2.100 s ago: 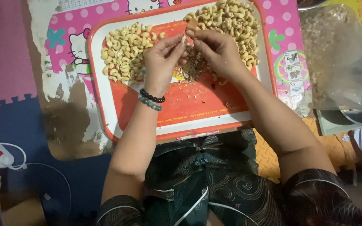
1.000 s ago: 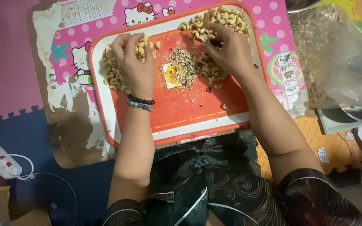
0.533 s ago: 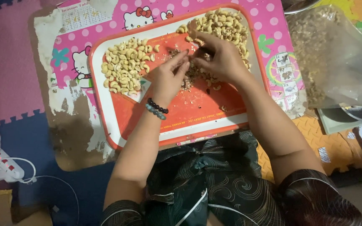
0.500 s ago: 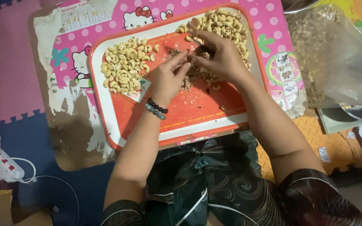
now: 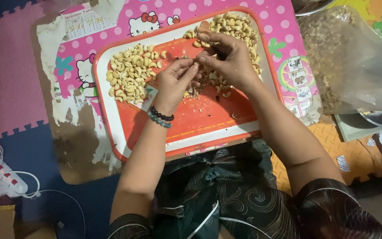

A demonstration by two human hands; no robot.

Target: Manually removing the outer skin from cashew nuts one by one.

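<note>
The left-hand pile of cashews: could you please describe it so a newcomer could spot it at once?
Find the orange tray with a white rim. The cashew pile fills its upper-left corner, beside the left hand. Unlike the other pile at top right, no hand covers it.

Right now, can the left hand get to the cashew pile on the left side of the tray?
Probably yes. The left hand hovers over the middle of the orange tray, right beside the left cashew pile. Nothing lies between them; the right hand is on the other side.
</note>
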